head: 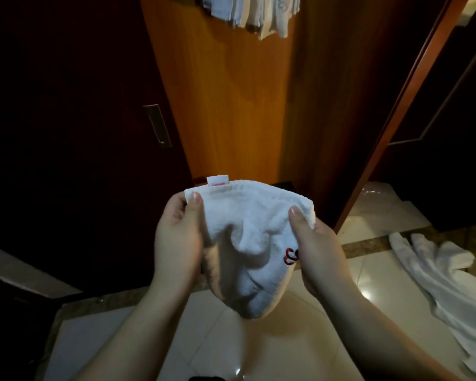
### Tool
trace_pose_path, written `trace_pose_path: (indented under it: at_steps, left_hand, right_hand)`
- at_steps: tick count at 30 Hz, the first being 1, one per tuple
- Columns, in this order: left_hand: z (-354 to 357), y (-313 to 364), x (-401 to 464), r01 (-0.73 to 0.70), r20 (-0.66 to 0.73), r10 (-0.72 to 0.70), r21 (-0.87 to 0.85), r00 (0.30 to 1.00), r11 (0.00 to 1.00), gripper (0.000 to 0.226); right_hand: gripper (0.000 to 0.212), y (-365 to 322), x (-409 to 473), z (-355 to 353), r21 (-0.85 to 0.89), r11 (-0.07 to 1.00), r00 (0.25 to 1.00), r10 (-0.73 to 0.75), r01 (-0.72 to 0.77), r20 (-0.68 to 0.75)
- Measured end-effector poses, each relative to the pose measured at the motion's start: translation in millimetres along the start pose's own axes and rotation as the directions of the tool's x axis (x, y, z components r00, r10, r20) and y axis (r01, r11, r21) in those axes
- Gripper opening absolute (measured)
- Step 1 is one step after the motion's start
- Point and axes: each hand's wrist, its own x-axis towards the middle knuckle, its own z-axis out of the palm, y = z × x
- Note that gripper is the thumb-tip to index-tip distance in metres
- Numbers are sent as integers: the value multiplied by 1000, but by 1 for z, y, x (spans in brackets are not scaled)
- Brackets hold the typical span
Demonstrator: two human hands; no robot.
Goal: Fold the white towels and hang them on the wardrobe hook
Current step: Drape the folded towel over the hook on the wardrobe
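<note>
I hold a small white towel in front of me by its two upper corners. My left hand pinches the left corner with thumb on top. My right hand pinches the right corner the same way. The towel sags between them in a loose pouch, with a white tag at its top edge and red embroidery near my right hand. Several folded white towels hang at the top of the orange wardrobe panel; the hook itself is out of sight.
Another white towel lies crumpled on the glossy tiled floor at the right. A dark wardrobe door with a metal handle stands at the left. A wooden door frame runs diagonally at the right.
</note>
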Motion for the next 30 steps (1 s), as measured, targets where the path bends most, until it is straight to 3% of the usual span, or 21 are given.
trace_pose_path:
  at_steps: [3, 9, 13, 17, 22, 24, 30]
  left_hand:
    - [10, -5, -22, -35, -24, 35, -20, 999, 999, 21]
    - [31, 0, -57, 20, 95, -9, -114, 995, 993, 20]
    - [37, 0, -63, 37, 270, -8, -104, 963, 994, 23]
    - [39, 2, -60, 54, 315, -9, -134, 949, 990, 26]
    - [43, 9, -58, 65, 270, -20, -158, 963, 985, 22]
    - [44, 12, -59, 51, 261, -7, -165, 965, 985, 21]
    - [54, 19, -71, 6, 391, 31, -94, 920, 996, 24]
  right_hand:
    - [19, -2, -13, 6, -122, 987, 994, -107, 101, -37]
    - [17, -5, -28, 18, -99, 984, 988, -143, 148, 58]
    - [46, -5, -29, 13, -4, 986, 974, -164, 166, 153]
    - [47, -7, -27, 4, 41, 984, 962, -176, 171, 208]
    - [32, -9, -15, -8, 212, 975, 994, -82, 64, 77]
    - [30, -12, -15, -10, 193, 977, 992, -105, 90, 71]
    - [37, -10, -28, -4, 205, 951, 916, -285, 233, 283]
